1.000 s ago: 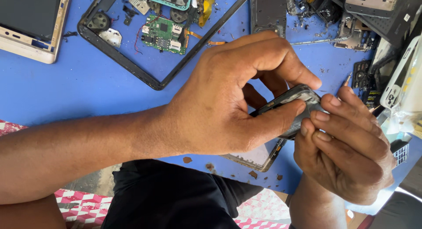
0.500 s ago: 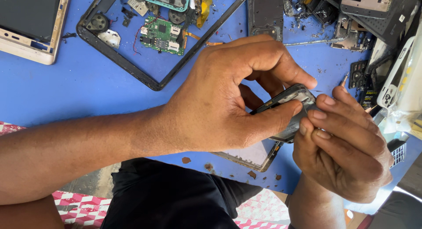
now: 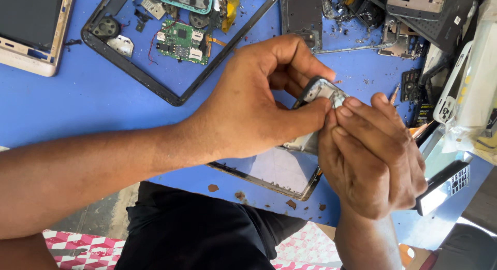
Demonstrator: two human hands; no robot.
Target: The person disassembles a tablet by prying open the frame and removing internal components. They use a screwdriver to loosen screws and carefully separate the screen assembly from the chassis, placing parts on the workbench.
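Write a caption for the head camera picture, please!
Both hands, left hand and right hand, pinch a small phone part above a blue table littered with phone pieces.

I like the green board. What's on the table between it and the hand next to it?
In the head view, the black frame's edge crosses between the green circuit board and the left hand; the rest is bare blue table.

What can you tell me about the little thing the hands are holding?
The small phone part is mostly hidden, so only its top shows. It has a dark rounded frame around a pale silvery-grey face, and looks like plastic and metal. It is held tilted above the blue table, not resting on it. The left hand pinches it between thumb and curled fingers, and the right hand presses its fingertips on the right edge. What exactly it is cannot be told.
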